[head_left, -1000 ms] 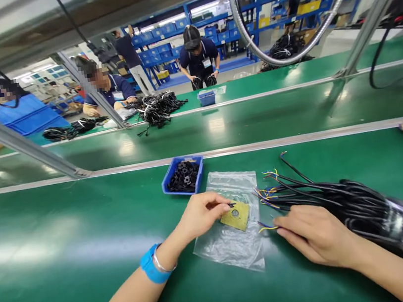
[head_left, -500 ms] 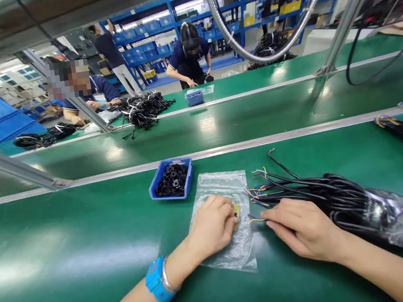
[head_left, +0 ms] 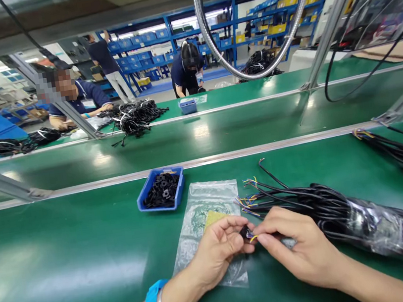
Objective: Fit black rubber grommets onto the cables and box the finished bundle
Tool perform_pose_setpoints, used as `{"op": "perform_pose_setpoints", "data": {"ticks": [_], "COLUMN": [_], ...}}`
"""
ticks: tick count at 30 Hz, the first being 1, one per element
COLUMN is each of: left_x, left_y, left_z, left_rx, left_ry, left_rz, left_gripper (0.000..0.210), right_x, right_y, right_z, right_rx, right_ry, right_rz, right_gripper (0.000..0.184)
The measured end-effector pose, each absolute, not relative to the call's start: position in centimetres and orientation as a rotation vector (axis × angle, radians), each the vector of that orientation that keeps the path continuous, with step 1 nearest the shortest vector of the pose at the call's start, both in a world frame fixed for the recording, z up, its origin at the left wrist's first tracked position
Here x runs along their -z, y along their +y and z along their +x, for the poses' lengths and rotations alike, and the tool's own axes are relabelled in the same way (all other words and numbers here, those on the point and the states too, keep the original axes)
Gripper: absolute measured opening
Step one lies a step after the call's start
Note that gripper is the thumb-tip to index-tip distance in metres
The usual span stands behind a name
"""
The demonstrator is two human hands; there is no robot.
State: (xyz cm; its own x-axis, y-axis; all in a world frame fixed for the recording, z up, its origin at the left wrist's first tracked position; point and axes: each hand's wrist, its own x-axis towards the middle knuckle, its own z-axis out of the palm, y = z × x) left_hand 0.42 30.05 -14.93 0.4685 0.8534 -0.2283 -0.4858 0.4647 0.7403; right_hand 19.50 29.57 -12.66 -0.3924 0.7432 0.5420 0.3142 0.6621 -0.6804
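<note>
My left hand, with a blue wristband, pinches a small black part over a clear plastic bag. Opposite it, the fingers of my right hand are closed on a cable end with thin coloured wires, yellow among them. These wires meet the black part; whether they are inside it is hidden by my fingers. A yellow sponge-like piece lies on the bag, partly behind my left hand. Beside my right hand lies a bundle of black cables partly wrapped in clear film.
A blue bin of small black parts stands left of the bag. More black cables lie at the far right. A metal rail borders the green bench. Across it, people sit near cable heaps. A metal hose hangs overhead.
My left hand has lifted from the yellow piece, now with a small black part in its fingers. My right hand has brought the wire ends left to it. The view has shifted slightly.
</note>
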Motion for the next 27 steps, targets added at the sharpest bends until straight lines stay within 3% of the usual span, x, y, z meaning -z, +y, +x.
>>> {"op": "perform_pose_setpoints", "data": {"ticks": [7,27], "left_x": [15.5,16.2], "left_y": [29.9,29.2], "left_z": [0.2,0.7], "left_rx": [-0.920,-0.970], "left_ry": [0.612,0.692], "left_rz": [0.644,0.686], "left_gripper": [0.039,0.042], "right_x": [12.9,13.3], "right_y": [29.9,29.7], "right_z": [19.4,18.8], "right_rx": [-0.635,-0.268], "right_ry": [-1.984,-2.074], "right_rz": [-0.840,-0.765], "right_gripper": [0.013,0.010]}}
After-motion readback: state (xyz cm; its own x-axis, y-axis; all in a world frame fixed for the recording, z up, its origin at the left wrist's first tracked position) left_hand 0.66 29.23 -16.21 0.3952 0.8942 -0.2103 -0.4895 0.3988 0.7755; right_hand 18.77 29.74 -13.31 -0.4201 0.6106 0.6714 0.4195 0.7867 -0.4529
